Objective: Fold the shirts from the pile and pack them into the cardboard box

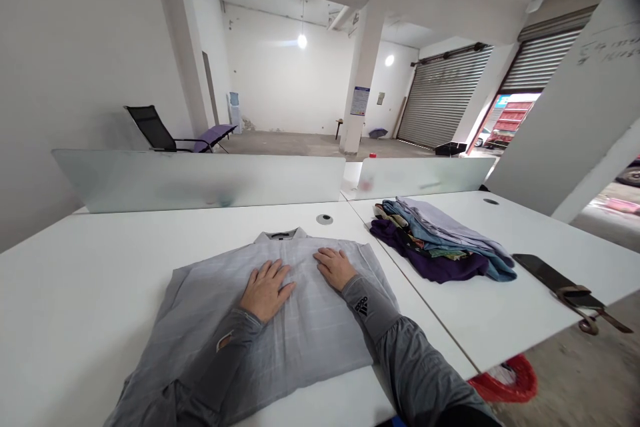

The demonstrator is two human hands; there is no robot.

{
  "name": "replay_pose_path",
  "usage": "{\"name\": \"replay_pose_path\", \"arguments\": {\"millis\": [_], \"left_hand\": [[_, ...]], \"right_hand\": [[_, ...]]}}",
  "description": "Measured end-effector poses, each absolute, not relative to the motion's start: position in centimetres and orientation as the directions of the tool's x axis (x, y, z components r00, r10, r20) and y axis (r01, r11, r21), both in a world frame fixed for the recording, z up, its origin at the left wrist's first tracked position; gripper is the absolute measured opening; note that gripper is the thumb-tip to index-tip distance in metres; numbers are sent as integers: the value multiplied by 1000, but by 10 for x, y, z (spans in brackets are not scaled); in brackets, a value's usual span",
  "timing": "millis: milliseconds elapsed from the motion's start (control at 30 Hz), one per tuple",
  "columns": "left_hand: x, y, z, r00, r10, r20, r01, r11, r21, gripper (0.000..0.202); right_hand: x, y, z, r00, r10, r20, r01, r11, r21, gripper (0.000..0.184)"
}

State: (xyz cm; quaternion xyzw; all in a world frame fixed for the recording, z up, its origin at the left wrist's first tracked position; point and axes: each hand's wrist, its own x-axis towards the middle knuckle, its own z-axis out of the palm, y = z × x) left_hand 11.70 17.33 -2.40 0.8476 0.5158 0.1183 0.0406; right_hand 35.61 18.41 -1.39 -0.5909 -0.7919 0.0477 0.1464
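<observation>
A light grey collared shirt (pixel 300 327) lies spread out on the white table (pixel 60 293), its collar at the far side. On the shirt's upper middle rests my left hand (pixel 266 290), palm down with the fingers spread. My right hand (pixel 336 267) lies flat on the cloth a little to the right of the front seam, fingers stretched toward the collar. Neither hand grips the fabric. My forearms, in dark grey sleeves, cover parts of the shirt's near side.
A stack of folded clothes (pixel 440 240) sits on the right-hand table beyond the seam. To its right lies a dark flat object with a strap (pixel 560 280). Frosted partitions (pixel 210 180) line the far edge. A red-lined bin (pixel 523 380) stands below the right table.
</observation>
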Motion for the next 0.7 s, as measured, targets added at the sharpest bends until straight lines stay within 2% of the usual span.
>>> {"name": "replay_pose_path", "arguments": {"millis": [700], "left_hand": [[117, 172, -24, 440, 878, 190, 865, -471, 171, 53]], "right_hand": [[357, 186, -16, -249, 954, 170, 934, 282, -218, 42]]}}
